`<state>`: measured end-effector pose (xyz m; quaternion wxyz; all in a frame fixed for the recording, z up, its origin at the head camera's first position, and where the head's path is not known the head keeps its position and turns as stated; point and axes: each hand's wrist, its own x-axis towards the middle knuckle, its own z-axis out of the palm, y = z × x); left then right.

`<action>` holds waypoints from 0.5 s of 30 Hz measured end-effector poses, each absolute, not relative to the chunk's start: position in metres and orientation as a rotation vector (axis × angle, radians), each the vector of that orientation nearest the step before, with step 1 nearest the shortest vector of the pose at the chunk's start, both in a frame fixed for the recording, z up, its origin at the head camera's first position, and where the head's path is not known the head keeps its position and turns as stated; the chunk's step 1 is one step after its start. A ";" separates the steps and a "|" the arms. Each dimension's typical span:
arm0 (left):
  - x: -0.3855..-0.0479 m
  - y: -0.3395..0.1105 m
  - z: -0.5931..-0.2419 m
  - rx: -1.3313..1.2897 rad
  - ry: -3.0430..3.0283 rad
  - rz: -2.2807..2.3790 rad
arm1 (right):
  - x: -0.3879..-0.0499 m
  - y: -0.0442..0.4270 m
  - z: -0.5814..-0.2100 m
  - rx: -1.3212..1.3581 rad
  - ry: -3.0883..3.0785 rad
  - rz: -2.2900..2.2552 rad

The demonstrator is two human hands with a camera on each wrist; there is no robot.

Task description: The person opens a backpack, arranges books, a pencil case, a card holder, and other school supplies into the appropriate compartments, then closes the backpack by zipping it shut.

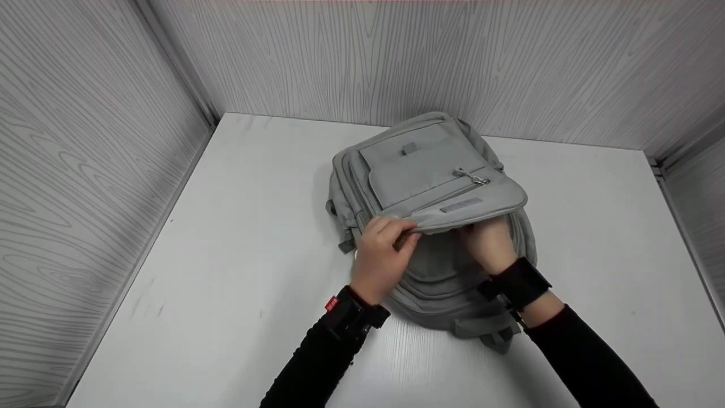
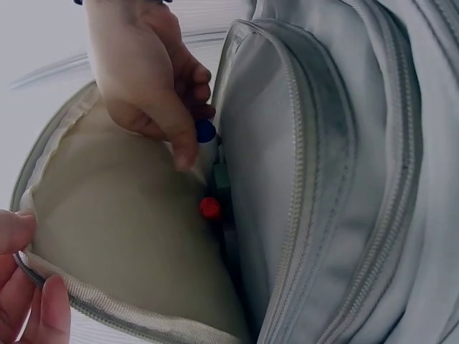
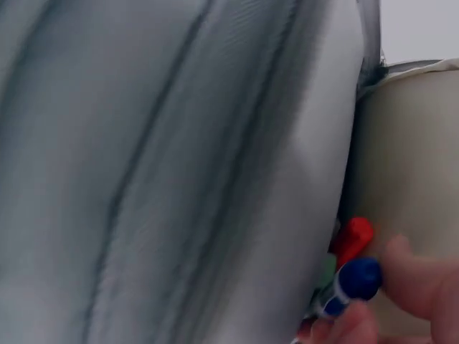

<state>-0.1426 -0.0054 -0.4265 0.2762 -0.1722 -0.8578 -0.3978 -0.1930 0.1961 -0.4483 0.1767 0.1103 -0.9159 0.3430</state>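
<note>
A grey backpack [image 1: 419, 164] lies on the white table, its front pocket unzipped and the pocket flap [image 1: 481, 198] folded outward. My left hand [image 1: 382, 255] pinches the flap's edge between thumb and fingers; its fingertips [image 2: 54, 308] show in the left wrist view. My right hand [image 1: 491, 241] reaches into the pocket, and its fingers are hidden in the head view. Between its thumb and curled fingers is a blue-capped marker [image 3: 358, 279], whose lower part is hidden. Beside it inside the pocket are a red-capped marker [image 2: 210, 208] and a green item [image 2: 221, 179], mostly hidden.
Wood-grain panels [image 1: 396, 56] stand behind the white table [image 1: 243, 226] and along both sides. The backpack's top edge lies near the back panel. A strap [image 1: 498, 337] extends onto the table at the near end.
</note>
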 end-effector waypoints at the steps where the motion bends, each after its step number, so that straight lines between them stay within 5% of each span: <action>1: -0.142 -0.005 -0.427 -0.465 -2.308 -1.063 | -0.191 0.199 -0.447 0.307 -2.598 0.976; 15: -0.126 0.000 -0.469 -0.672 -2.387 -0.757 | -0.142 0.258 -0.433 0.110 -2.434 0.893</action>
